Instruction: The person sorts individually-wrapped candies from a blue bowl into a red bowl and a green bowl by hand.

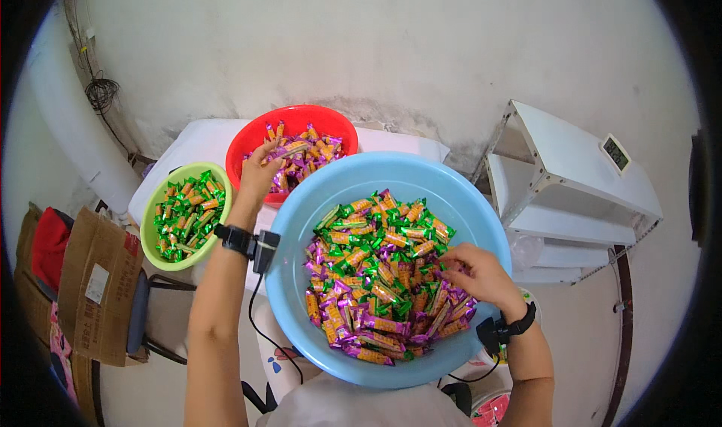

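A large light-blue basin (398, 170) in front of me holds a heap of wrapped snack sticks (383, 265), some in green and some in purple wrappers. My right hand (485, 275) is over its right side, thumb and curved fingers a little apart at the snacks. Behind it to the left, a red basin (335, 119) contains purple-wrapped snack sticks (320, 160). My left hand (259, 170) reaches over that basin's left rim, fingers closed around what looks like a purple-wrapped snack stick; the fingertips blend with the pile.
A light-green basin (147, 239) of green-wrapped snacks stands left of the red one on a white-covered table (398, 143). At left is a cardboard box (98, 284); at right, a white metal shelf (564, 152) bears a small digital display (616, 154). Cables hang from both wristbands.
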`<state>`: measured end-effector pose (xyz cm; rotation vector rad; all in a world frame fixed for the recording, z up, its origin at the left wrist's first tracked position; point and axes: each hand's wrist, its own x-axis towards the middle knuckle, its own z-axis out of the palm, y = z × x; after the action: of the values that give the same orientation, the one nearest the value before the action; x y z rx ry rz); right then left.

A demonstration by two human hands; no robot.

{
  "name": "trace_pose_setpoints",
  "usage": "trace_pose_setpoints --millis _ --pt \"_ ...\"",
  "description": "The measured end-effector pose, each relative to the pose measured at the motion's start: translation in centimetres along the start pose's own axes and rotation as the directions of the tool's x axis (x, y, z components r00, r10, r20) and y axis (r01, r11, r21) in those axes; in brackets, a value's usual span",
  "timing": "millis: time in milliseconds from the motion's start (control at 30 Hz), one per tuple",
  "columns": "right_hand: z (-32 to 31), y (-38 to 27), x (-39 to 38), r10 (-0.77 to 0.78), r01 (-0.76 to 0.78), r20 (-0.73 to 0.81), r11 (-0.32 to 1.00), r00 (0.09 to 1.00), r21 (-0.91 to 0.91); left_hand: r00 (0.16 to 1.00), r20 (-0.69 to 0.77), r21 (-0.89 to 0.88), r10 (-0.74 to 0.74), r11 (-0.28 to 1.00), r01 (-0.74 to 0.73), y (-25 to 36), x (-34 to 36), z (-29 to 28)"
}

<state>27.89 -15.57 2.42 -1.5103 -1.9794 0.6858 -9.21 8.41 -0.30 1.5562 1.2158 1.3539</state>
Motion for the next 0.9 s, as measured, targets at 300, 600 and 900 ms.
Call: trace_pose_setpoints --millis 300,600,900 --pt "0.8 2.7 1.1 -0.100 0.201 0.417 0.958 0.903 -0.205 0.950 0.313 -0.093 -0.016 0.995 0.047 8.0 -6.4 4.3" --pt "1.4 4.3 0.5 0.058 0.214 0.539 0.878 0.841 -0.428 0.742 0.670 -0.214 -0.017 0.953 0.214 9.6 -13.5 8.7" --pt "-0.2 1.1 1.4 -0.218 0.207 0.103 0.972 0.970 0.108 0.610 0.792 -0.114 -0.024 0.976 0.187 8.7 -16.0 11.9"
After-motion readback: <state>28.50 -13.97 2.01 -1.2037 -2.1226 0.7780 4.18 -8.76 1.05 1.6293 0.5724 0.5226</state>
